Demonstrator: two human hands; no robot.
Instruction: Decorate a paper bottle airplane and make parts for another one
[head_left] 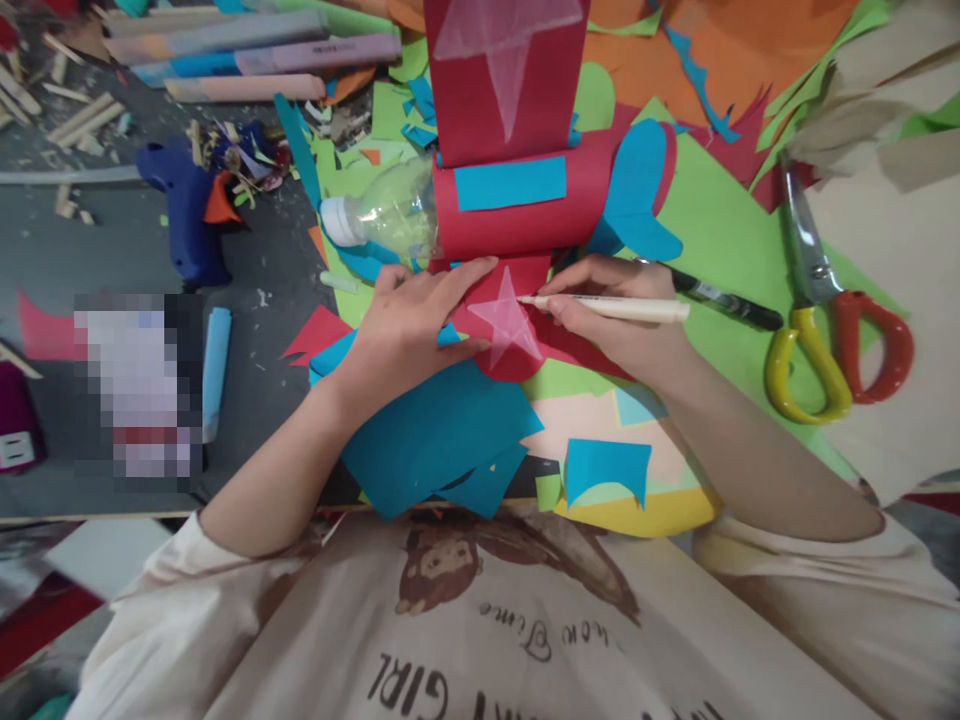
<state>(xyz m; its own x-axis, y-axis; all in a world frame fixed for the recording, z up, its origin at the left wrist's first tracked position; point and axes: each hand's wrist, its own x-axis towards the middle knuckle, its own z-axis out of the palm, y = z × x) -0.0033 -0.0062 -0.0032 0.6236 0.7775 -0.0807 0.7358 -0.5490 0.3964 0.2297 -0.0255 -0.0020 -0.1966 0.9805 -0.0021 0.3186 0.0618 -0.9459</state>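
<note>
A plastic bottle (397, 208) with a white cap lies on its side, wrapped in red paper with a blue strip (511, 184) and a blue tail piece (637, 190). Red wing-like flaps stick out above and below it, each bearing a pale star. My right hand (607, 310) grips a cream-coloured marker (615, 307), its tip touching the lower star (506, 322) near its right side. With fingers spread, my left hand (420, 320) lies across the lower red flap, its fingertips beside the star.
Scissors (814, 290) with yellow and red handles and a black marker (712, 295) lie to the right. At left are a blue glue gun (184, 210), a blue marker (217, 375) and several more markers (255, 50). Coloured paper scraps (435, 420) spread around the bottle.
</note>
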